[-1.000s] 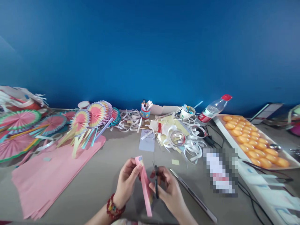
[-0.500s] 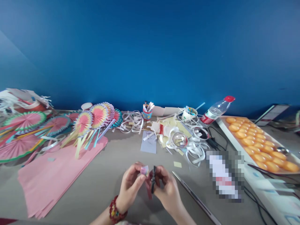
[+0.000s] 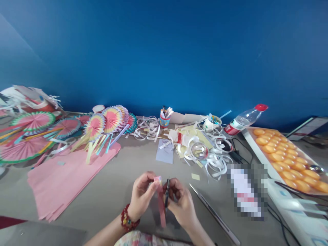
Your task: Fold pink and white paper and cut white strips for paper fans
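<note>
My left hand, with a red bead bracelet on the wrist, pinches the top of a folded pink paper strip that hangs down between my hands. My right hand is closed round small black scissors, whose blades stand upright right beside the strip's upper end. Both hands hover low over the grey table, near its front edge.
A stack of pink paper sheets lies at the left, with several finished pleated paper fans behind it. Curled white paper strips, a pen cup and a plastic bottle sit at the back. A metal ruler and a tray of orange discs lie to the right.
The pink strip, held tilted and long a second ago, now hangs straighter and shorter between my hands. The scissors moved up against its top. The camera view shifted slightly left.
</note>
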{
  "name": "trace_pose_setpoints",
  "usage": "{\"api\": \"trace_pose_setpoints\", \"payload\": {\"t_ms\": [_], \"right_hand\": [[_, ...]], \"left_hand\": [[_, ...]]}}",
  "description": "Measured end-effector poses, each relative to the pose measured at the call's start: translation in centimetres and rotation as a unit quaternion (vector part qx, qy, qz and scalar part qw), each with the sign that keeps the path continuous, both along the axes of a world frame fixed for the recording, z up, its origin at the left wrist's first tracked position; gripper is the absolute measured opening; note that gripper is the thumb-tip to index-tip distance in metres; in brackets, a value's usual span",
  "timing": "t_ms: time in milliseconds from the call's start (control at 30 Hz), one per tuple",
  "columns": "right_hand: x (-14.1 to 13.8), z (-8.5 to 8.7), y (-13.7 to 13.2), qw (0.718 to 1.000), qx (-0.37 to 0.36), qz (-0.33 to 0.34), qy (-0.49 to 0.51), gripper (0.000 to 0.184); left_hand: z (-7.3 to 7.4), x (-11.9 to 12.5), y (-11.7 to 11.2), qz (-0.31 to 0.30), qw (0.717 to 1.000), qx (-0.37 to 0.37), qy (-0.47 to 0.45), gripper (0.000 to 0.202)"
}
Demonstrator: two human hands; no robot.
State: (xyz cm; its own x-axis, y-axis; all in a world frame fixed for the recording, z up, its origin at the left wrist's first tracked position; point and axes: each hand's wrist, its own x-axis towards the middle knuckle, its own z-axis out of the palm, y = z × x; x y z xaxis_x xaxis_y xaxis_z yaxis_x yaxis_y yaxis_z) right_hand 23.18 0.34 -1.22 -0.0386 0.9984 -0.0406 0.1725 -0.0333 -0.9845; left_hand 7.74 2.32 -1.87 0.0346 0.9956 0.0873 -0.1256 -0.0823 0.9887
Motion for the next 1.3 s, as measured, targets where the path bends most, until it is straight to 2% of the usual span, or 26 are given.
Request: {"api": "trace_pose_setpoints", "payload": {"t_ms": [267,333,400,433,500,567,633,767,867,967,1100,1300], "right_hand": [[-0.2,0.1,0.2,1.0,-0.015,0.004,0.007,0.016],[-0.2,0.0,0.3,0.999,-0.027,-0.006,0.042,0.02],[-0.1,-0.1,0.5,0.994,-0.043,-0.026,0.093,0.024],[-0.1,-0.1,0.6,0.991,-0.049,-0.042,0.119,0.027],[0.0,0.0,0.8,0.981,-0.058,-0.087,0.161,0.03],[0.0,-0.1,0.9,0.973,-0.059,-0.125,0.183,0.031],[0.0,-0.2,0.9,0.969,-0.054,-0.15,0.192,0.033],[0.0,-0.7,0.6,0.967,-0.06,-0.149,0.197,0.037],[0.0,-1.0,0.5,0.967,-0.062,-0.151,0.195,0.035],[0.0,-1.2,0.6,0.958,-0.039,-0.185,0.214,0.034],[0.0,-1.7,0.8,0.947,-0.011,-0.234,0.218,0.035],[-0.3,-1.9,0.7,0.935,-0.027,-0.261,0.238,0.037]], "left_hand": [[0.6,-0.4,0.6,0.001,1.0,0.011,0.03,0.032],[0.6,-0.4,0.8,-0.035,0.999,-0.013,-0.005,0.032],[0.5,-0.2,0.8,-0.088,0.996,-0.021,-0.024,0.043],[0.4,-0.1,0.8,-0.115,0.993,-0.018,-0.014,0.047],[0.4,0.1,0.7,-0.143,0.989,-0.006,0.037,0.039],[0.4,0.3,0.4,-0.14,0.985,0.006,0.1,0.026],[0.4,0.5,0.2,-0.113,0.982,0.024,0.148,0.022],[0.5,0.6,-0.1,-0.083,0.972,0.071,0.207,0.018],[0.7,0.6,-0.2,-0.094,0.97,0.086,0.207,0.015],[0.9,0.7,-0.2,-0.108,0.97,0.076,0.206,0.011],[1.0,0.9,-0.3,-0.117,0.971,0.053,0.201,0.019],[1.2,0.9,-0.5,-0.1,0.968,0.098,0.209,0.025]]}}
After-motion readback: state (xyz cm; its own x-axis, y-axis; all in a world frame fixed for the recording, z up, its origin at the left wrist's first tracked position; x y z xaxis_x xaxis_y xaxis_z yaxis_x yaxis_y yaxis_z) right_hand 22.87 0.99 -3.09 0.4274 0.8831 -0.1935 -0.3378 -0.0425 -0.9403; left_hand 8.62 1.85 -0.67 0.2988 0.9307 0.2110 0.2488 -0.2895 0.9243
